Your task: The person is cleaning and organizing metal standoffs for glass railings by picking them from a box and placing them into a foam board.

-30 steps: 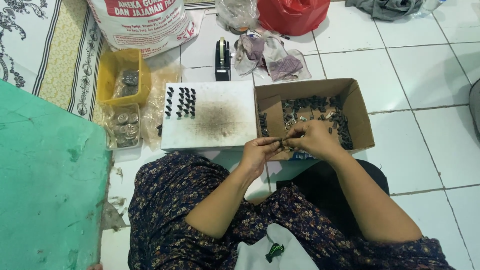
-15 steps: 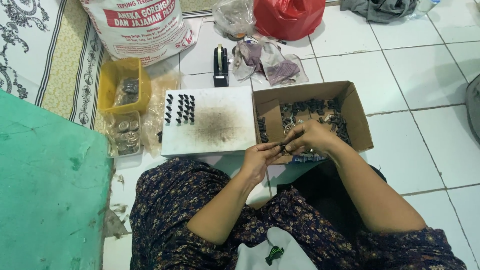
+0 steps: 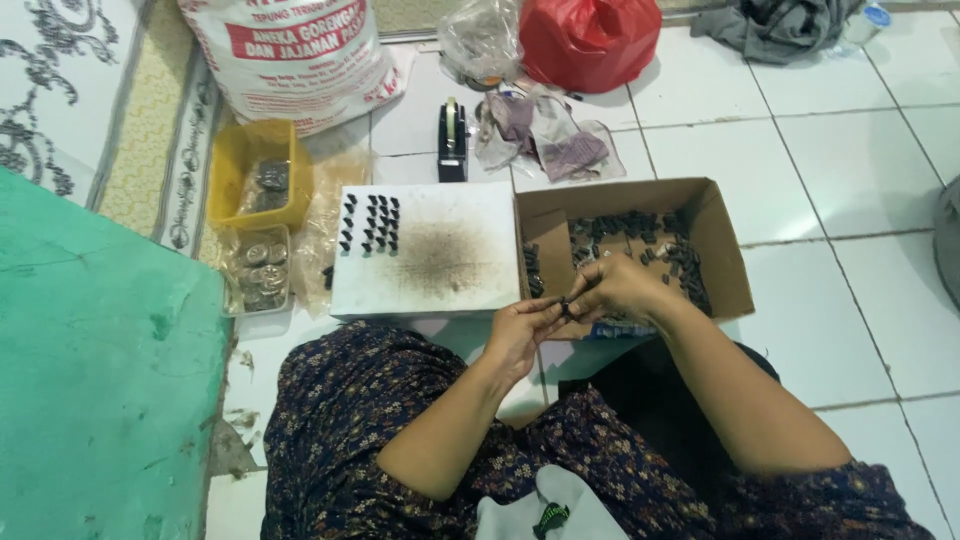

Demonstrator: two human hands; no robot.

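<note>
While the left hand [image 3: 522, 330] and the right hand [image 3: 618, 287] meet just below the middle of the frame, their fingertips pinch together on one small dark part [image 3: 566, 305], each hand curled nearly closed around it. The part sits between the two hands, right at the near edge of an open cardboard box [image 3: 725, 260], which lies right of centre and holds a scatter of similar dark pieces [image 3: 640, 235]. Just left of the box lies a white board [image 3: 430, 295] with a dusty brown smudge in its middle; rows of small dark pieces [image 3: 370, 222] stand upright on its upper left part. Further left, a yellow tub [image 3: 232, 165] holds grey metal bits, and below it a clear tray [image 3: 258, 272] holds round silvery ones. Above the board stands a black tape dispenser [image 3: 452, 142]. Along the top of the frame are a large white sack [image 3: 300, 55], crumpled clear bags [image 3: 545, 135] and a red plastic bag [image 3: 588, 40]. A green surface [image 3: 95, 380] fills the lower left, and the person's dark flowered clothing [image 3: 340, 440] covers the bottom
</note>
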